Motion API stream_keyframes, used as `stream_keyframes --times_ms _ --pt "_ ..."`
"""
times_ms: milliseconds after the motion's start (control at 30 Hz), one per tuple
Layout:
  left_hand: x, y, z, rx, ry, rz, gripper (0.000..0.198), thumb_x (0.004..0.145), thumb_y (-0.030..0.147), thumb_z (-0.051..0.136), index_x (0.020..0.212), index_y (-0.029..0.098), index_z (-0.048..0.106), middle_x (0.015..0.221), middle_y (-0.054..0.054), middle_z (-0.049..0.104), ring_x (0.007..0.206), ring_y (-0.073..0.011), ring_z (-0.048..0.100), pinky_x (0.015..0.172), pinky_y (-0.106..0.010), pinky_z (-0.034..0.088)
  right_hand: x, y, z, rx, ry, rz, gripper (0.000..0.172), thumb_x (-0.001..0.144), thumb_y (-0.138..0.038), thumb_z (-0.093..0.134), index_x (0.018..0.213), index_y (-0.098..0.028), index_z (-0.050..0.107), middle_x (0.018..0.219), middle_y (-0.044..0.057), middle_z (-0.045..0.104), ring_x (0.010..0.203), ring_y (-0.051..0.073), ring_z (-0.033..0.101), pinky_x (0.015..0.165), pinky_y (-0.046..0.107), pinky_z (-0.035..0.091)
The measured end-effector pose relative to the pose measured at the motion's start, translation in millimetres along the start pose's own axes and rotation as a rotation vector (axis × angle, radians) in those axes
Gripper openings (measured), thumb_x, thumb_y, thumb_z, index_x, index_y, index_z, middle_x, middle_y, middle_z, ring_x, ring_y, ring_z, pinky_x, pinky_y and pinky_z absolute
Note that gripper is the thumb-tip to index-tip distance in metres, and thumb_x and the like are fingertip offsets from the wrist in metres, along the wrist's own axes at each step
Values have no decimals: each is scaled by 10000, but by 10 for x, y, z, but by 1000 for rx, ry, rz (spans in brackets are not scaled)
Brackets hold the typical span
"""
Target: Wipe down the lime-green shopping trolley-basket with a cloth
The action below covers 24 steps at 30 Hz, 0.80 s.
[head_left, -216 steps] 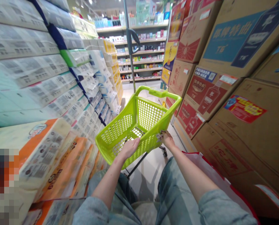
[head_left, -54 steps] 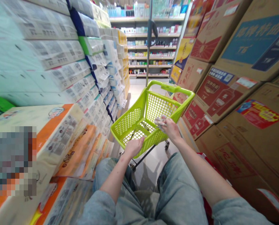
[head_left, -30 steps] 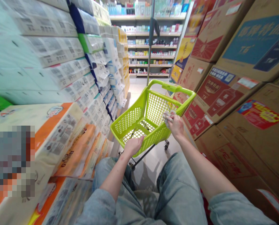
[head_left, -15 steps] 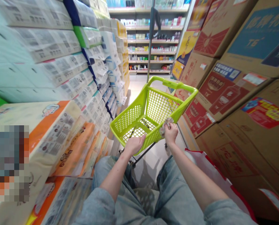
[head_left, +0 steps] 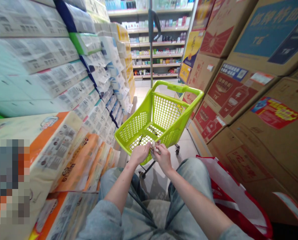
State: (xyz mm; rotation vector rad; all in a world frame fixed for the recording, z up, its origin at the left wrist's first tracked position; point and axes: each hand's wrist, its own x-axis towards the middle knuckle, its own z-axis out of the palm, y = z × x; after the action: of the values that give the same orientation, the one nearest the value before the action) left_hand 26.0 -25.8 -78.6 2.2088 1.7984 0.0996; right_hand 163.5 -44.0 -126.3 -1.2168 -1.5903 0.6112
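Note:
A lime-green plastic shopping cart stands in a narrow store aisle just ahead of my knees. My left hand grips the near rim of its basket, fingers curled over the edge. My right hand is right beside it at the same rim, closed on a small crumpled grey-white cloth pressed against the plastic. The basket looks empty inside. My knees in light jeans fill the bottom of the view.
Stacked packs of tissue paper wall the left side. Brown cardboard cartons with red and blue labels are piled on the right. A red-and-white bag hangs by my right side. A metal pole and product shelves lie beyond the cart.
My right hand with the cloth has slid from the cart's right rim down and left along the near edge, ending next to my left hand. My left hand has stayed on the rim.

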Motion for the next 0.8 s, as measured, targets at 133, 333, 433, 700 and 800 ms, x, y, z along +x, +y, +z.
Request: stream_keyframes --times_ms 133,333,433,700,800 --pt "2 -33 -3 -26 9 -46 849 915 498 -86 755 134 664 825 -138 702 856 -224 656 736 -294 446 200 91 -119 -76 42 -10 144 792 -231 503 838 -209 637 871 51 582 832 188 575 751 285 442" --pt "2 -50 -6 -41 23 -85 848 915 509 -69 715 133 665 839 -152 700 867 -231 652 734 -291 440 757 426 -496 -213 358 205 219 746 -255 497 879 -170 650 900 89 615 846 221 564 784 324 427" --pt "0 -50 -10 -50 17 -94 837 917 510 -57 730 139 669 843 -149 701 887 -236 651 745 -293 441 1013 595 -665 -269 450 305 247 724 -252 494 905 -167 640 887 94 616 848 231 547 770 330 416" --pt "44 -6 21 -23 16 -78 826 919 496 -64 717 146 657 828 -144 699 874 -234 654 758 -304 450 785 528 -377 -235 292 226 97 738 -266 470 723 -201 541 784 63 552 745 206 497 724 320 404" --pt "69 9 28 -20 19 -64 859 908 500 -99 736 140 662 826 -147 699 863 -238 656 748 -314 453 466 377 -151 -174 260 199 86 757 -279 459 730 -212 506 802 56 547 748 199 505 704 309 407"
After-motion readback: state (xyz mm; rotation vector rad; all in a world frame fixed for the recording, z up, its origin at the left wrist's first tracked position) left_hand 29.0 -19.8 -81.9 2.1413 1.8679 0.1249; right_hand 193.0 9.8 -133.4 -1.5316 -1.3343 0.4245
